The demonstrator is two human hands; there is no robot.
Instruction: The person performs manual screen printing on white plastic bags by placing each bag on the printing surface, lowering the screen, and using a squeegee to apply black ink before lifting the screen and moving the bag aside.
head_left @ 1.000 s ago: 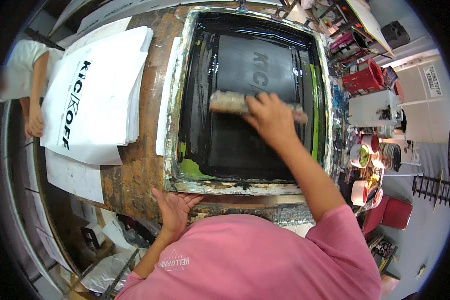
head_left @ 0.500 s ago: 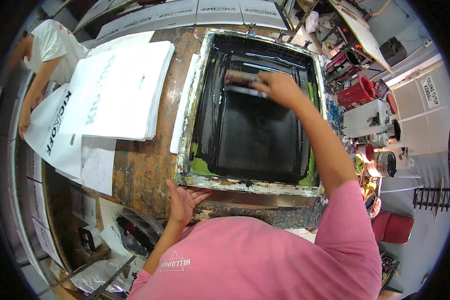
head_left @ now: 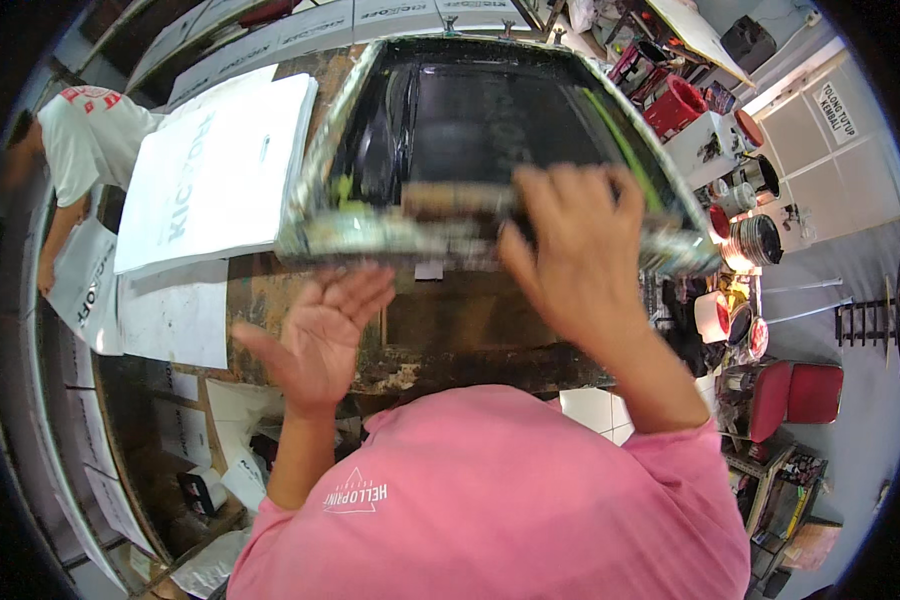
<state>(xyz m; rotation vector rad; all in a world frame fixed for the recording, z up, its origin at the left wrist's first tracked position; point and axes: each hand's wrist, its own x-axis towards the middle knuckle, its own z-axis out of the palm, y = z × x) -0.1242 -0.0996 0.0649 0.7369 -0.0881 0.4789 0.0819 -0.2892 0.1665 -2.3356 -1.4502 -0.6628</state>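
Note:
A screen printing frame (head_left: 695,215) with dark ink over its mesh is tilted up, its near edge raised above the wooden table (head_left: 370,362) and its far edge at the clamps. My right hand (head_left: 580,240) is closed on a squeegee (head_left: 455,198) with a wooden handle, which lies at the frame's near inner edge; both are blurred. My left hand (head_left: 320,335) is open, palm up, thumb spread, with its fingertips at or just under the frame's near edge. Whether they touch it I cannot tell. Under the raised edge a small white patch shows on the table.
Left of the frame lies a stack of printed white sheets (head_left: 220,170). Beyond it a co-worker (head_left: 90,140) in a white shirt holds a printed sheet (head_left: 85,285). Ink pots and a red bucket (head_left: 675,105) crowd the right side. A red chair (head_left: 815,392) stands at right.
The frame's near edge has risen off the table. My right hand has brought the squeegee from the far part of the screen to the near edge. My left hand has moved forward and up.

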